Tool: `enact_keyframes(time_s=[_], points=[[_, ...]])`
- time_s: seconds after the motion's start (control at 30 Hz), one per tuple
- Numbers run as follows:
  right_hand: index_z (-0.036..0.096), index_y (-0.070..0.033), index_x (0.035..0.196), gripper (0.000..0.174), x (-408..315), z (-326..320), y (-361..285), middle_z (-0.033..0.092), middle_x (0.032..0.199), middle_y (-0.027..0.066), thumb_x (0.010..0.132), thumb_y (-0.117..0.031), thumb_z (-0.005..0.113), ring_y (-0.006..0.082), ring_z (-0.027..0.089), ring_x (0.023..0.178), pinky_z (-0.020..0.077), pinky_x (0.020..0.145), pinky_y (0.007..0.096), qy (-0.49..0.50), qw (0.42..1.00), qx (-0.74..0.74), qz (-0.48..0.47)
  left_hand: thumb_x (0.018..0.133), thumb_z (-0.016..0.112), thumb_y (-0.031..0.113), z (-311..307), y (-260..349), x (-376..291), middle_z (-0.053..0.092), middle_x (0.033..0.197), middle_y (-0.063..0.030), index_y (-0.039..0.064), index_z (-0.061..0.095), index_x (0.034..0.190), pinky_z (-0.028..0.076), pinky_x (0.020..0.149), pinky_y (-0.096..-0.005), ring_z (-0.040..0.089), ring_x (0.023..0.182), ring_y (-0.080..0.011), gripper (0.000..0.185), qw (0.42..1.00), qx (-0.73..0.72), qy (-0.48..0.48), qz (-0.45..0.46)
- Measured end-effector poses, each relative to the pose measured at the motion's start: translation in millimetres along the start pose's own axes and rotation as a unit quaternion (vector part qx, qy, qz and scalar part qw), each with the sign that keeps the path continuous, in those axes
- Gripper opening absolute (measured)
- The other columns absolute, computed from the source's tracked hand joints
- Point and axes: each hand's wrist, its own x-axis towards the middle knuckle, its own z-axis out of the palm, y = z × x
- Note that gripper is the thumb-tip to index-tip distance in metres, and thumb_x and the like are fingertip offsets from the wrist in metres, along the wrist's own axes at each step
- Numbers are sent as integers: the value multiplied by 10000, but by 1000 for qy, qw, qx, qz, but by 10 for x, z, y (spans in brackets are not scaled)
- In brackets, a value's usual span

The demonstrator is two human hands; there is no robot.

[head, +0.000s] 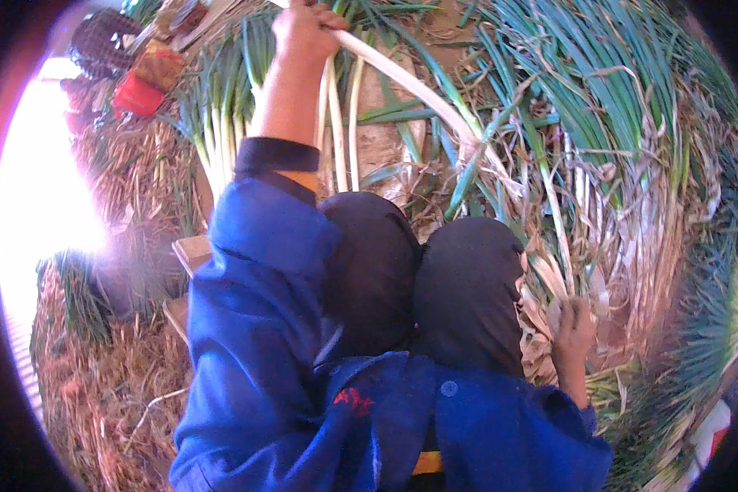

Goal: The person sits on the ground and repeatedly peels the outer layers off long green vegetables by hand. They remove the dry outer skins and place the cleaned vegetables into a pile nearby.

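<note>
Stretched far forward, my left hand (307, 31) is closed around a long pale stalk (406, 74), apparently a large scallion. The stalk slants down to the right and ends among green leaves and dry husks. My right hand (573, 329) is low at the right, beside my right knee. Its fingers are around the lower end of a thin white scallion stalk (556, 221), with dry papery husks (538, 307) next to it. The fingertips are partly hidden there. Several pale-stemmed scallions (218, 141) stand in a bunch left of my left forearm.
A large heap of scallions (590, 92) with green tops and dirty dry bases fills the right. Dry leaf litter (111, 393) covers the left floor. Wooden board ends (190, 252) jut out beside my left sleeve. A red container (138, 95) is at the upper left, near bright glare.
</note>
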Motion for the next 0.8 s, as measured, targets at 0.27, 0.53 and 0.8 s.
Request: enact_keyframes(time_s=[0.27, 0.53, 0.8], points=[[536, 4, 850, 170, -454, -45, 1194, 554, 794, 215, 768, -138, 585, 391, 527, 743, 409, 666, 454, -185, 949, -219, 128, 832, 585, 308, -818, 1686, 386, 435, 526, -50, 47, 480, 673, 343, 357, -299, 426, 402, -172, 323, 857, 497, 117, 71], [522, 4, 928, 282, 707, 512, 1319, 515, 894, 205, 751, -193, 617, 385, 497, 854, 403, 734, 444, 3, 973, -214, -85, 682, 686, 430, -1303, 1177, 178, 574, 1043, -206, -56, 542, 1086, 446, 807, -369, 553, 978, -270, 648, 501, 848, 173, 20], [498, 30, 960, 378, 1369, 1159, 1477, 566, 885, 273, 790, -292, 599, 431, 545, 844, 435, 742, 478, -59, 976, -165, 128, 809, 604, 303, 659, 135, -701, 545, 838, -39, 58, 562, 960, 442, 671, -320, 513, 766, -158, 291, 849, 524, -73, 12]])
